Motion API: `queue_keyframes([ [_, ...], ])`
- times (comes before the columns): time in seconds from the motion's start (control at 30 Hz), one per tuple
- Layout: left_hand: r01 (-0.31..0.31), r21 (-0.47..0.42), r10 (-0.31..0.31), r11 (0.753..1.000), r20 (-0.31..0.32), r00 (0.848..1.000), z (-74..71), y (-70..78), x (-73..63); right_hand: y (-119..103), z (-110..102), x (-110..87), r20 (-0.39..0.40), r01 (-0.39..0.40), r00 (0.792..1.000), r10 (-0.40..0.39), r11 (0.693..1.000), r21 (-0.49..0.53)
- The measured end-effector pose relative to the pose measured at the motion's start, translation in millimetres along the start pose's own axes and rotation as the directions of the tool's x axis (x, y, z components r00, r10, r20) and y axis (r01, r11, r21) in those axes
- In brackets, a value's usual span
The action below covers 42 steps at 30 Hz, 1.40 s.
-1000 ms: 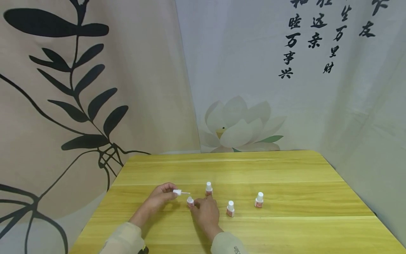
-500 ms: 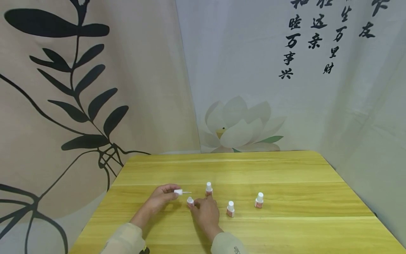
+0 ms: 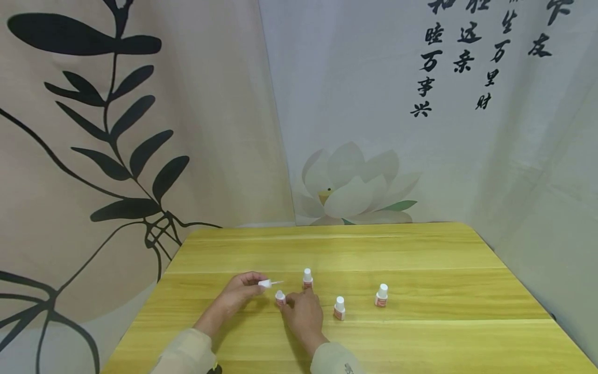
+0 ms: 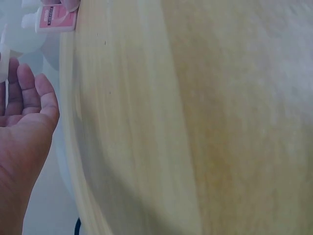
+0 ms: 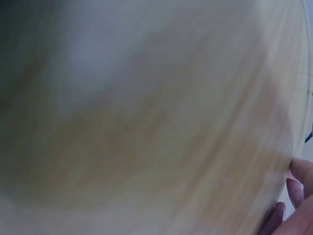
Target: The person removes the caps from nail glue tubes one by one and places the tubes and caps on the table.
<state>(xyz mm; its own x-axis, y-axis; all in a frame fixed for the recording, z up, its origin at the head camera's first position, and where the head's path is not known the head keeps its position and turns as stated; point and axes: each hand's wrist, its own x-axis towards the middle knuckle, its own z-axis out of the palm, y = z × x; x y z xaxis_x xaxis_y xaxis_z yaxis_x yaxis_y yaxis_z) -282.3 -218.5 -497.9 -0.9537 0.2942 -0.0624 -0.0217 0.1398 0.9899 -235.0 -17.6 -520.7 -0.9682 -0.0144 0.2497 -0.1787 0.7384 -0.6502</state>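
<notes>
My left hand [image 3: 241, 292] pinches a white brush cap [image 3: 264, 283] between thumb and fingers, its thin stem pointing right. Just below and right of the stem stands a small white bottle [image 3: 280, 297] with a pink-red label, upright on the table. Fingers of my right hand [image 3: 303, 313] grip this bottle from its right side. In the left wrist view the bottle's pink label [image 4: 57, 18] shows at the top left, with fingertips on it, above my left hand [image 4: 29, 132]. The right wrist view catches only part of my right hand [image 5: 299, 208] at the lower right edge.
Behind my right hand is another capped bottle [image 3: 307, 278], its base partly hidden. Two more capped bottles, one nearer [image 3: 339, 308] and one farther right [image 3: 381, 295], stand on the wooden table [image 3: 420, 343]. A printed curtain [image 3: 224, 130] hangs behind the table.
My left hand has shifted slightly to the right with the brush cap, and the stem now tips a little upward. The right hand and the bottles have stayed in place.
</notes>
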Motion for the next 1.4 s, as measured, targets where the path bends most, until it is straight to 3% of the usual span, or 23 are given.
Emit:
queue_keyframes([
  [0.4, 0.032, 0.014, -0.032, 0.999, -0.028, 0.999, 2.0, -0.4, 2.1, 1.4, 1.4, 0.1, -0.002, -0.004, 1.000, 0.004, 1.000, 0.002],
  [0.63, 0.003, 0.012, -0.003, 1.000, 0.011, 1.000, 1.0, -0.3, 2.4, -0.9, -2.1, -1.2, 0.005, -0.009, 1.000, 0.009, 1.000, 0.012],
  [1.1, 0.011, 0.021, -0.011, 1.000, -0.007, 1.000, 0.8, -0.6, 2.5, -1.5, -3.7, -2.2, -0.002, 0.002, 1.000, -0.002, 0.999, 0.038],
  [1.4, -0.017, 0.024, 0.016, 1.000, 0.002, 1.000, 1.9, 0.1, 2.8, -1.9, -3.2, -1.6, -0.003, 0.004, 1.000, -0.004, 1.000, 0.027],
])
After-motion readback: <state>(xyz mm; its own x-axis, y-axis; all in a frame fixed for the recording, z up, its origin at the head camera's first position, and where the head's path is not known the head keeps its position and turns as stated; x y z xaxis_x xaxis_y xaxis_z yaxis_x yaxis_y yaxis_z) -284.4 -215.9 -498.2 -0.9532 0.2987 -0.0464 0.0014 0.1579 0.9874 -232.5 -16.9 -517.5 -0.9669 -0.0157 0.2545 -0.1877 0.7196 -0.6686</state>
